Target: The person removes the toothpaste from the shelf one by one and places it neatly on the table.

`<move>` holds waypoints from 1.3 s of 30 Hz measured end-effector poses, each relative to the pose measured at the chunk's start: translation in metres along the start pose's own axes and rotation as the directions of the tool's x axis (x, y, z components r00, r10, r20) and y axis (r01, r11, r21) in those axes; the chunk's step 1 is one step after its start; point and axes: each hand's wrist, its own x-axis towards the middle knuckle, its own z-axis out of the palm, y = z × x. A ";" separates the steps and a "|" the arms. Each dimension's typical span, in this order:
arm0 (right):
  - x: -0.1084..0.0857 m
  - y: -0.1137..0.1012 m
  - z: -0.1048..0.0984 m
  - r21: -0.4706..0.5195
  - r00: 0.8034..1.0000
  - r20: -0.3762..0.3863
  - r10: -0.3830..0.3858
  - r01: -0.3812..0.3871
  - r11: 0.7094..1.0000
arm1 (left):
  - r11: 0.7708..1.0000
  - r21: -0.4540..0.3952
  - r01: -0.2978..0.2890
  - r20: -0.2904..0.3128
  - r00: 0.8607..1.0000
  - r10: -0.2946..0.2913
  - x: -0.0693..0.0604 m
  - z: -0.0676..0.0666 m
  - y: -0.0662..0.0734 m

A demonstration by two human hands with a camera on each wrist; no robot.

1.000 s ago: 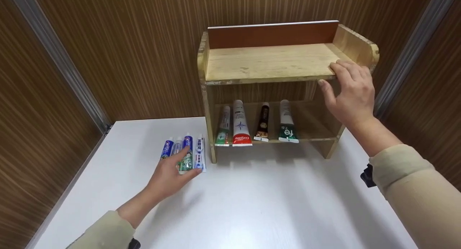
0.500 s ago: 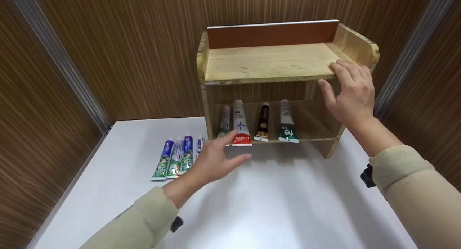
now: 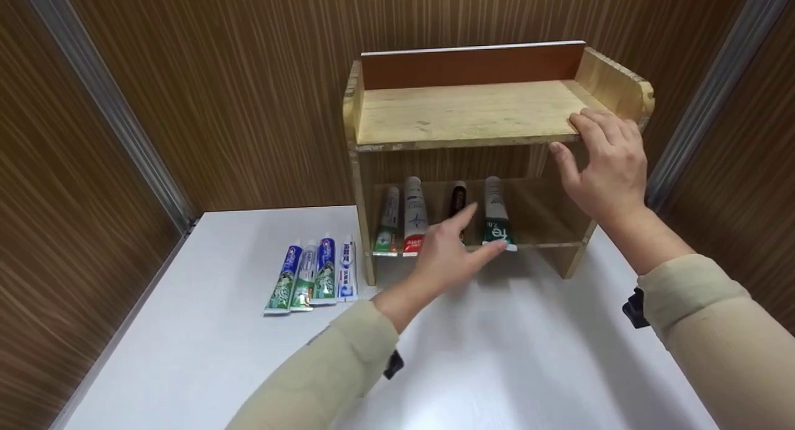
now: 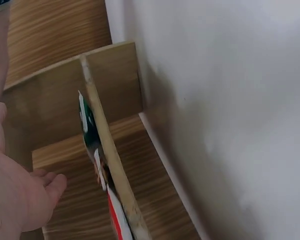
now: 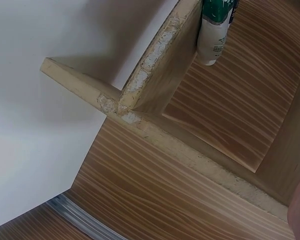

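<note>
The left hand (image 3: 448,256), loose and holding nothing, is by the toothpaste tubes (image 3: 415,212) on the low board (image 3: 539,222). It could bump down the green tube (image 3: 496,226), whose end pokes out; maybe they touch. The right hand (image 3: 610,166) grips the top board (image 3: 466,113).

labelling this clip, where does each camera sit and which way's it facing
Head: on head, looking forward and down at wooden shelf; left hand, right hand, sleeves show.
Left wrist: worn there, facing shelf and tabletop; hand and part of an arm show.
Right wrist: worn there, facing shelf's right end; hand's edge shows.
All share: green-ended tube.
</note>
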 end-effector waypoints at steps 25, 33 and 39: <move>0.000 0.001 -0.003 -0.054 0.999 0.036 -0.028 0.030 0.998 | 0.995 -0.029 0.093 -0.210 0.973 -0.097 0.036 0.079 -0.003; 0.001 0.001 -0.002 -0.038 1.000 0.017 -0.019 0.020 0.999 | 0.993 0.023 0.119 -0.211 0.971 -0.112 0.043 0.091 -0.008; 0.000 0.001 0.000 -0.019 1.000 0.002 -0.013 0.013 1.000 | 0.986 0.094 0.136 -0.226 0.968 -0.112 0.047 0.098 -0.011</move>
